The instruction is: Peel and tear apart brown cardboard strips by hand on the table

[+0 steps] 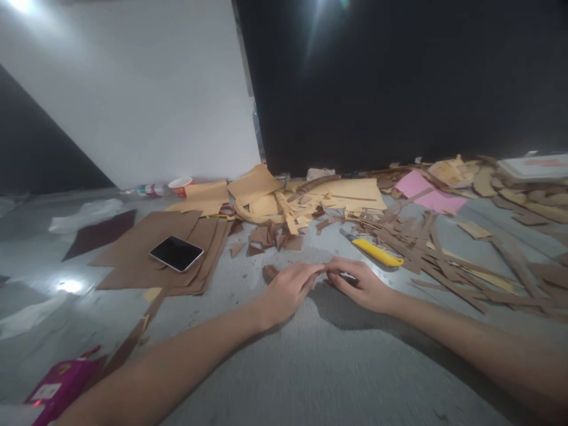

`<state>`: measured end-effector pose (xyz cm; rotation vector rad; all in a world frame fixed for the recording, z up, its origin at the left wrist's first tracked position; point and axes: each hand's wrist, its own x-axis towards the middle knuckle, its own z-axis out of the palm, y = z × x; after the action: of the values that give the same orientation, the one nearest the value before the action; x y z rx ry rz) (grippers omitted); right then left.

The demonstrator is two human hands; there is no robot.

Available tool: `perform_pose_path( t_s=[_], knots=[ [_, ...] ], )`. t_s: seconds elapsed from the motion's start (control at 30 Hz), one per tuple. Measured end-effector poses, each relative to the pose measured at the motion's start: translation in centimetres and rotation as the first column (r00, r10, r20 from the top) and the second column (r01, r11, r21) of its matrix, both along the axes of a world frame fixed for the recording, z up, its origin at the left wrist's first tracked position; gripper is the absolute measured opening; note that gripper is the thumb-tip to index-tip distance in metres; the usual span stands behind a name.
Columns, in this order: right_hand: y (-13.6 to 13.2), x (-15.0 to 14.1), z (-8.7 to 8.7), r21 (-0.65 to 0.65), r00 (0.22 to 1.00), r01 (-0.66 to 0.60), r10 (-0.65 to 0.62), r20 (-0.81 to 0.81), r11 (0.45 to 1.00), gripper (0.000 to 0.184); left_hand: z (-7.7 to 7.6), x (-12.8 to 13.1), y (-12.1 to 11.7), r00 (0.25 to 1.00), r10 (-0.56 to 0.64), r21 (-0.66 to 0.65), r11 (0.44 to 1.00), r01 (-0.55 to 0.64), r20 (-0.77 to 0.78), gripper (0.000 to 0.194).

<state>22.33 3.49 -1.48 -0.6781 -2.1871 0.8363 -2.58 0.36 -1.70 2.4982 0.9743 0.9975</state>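
Observation:
Both my hands rest low on the grey floor, fingertips meeting in the middle. My left hand (pixel 290 288) has its fingers pressed together and reaching right. My right hand (pixel 361 285) is curled, fingers closed toward the left hand. Between the fingertips sits a small brown piece (pixel 332 273), mostly hidden, and I cannot name it. A small brown cardboard scrap (pixel 268 273) lies just left of my left hand. A yellow utility knife (pixel 377 252) lies just beyond my right hand.
A black phone (pixel 176 253) lies on stacked brown cardboard sheets (pixel 146 236) at left. Tan paper sheets (pixel 350 190), a pink sheet (pixel 428 195) and many brown strips (pixel 448 266) litter the right. A magenta box (pixel 62 384) sits bottom left; a red cup (pixel 181 185) and bottle stand by the wall.

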Motion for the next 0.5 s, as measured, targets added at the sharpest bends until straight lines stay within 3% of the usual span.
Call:
perform_pose_path(
  t_s=[0.27, 0.5],
  knots=[
    [0.03, 0.13, 0.51, 0.010, 0.996, -0.079, 0.078, 0.035, 0.997, 0.028, -0.02, -0.08, 0.03, 0.998, 0.064, -0.040, 0.997, -0.064, 0.010, 0.032],
    [0.09, -0.13, -0.15, 0.026, 1.000, -0.023, 0.023, 0.004, 0.999, 0.031, 0.17, 0.17, -0.06, 0.996, 0.093, -0.043, 0.995, -0.093, 0.003, 0.030]
  ],
)
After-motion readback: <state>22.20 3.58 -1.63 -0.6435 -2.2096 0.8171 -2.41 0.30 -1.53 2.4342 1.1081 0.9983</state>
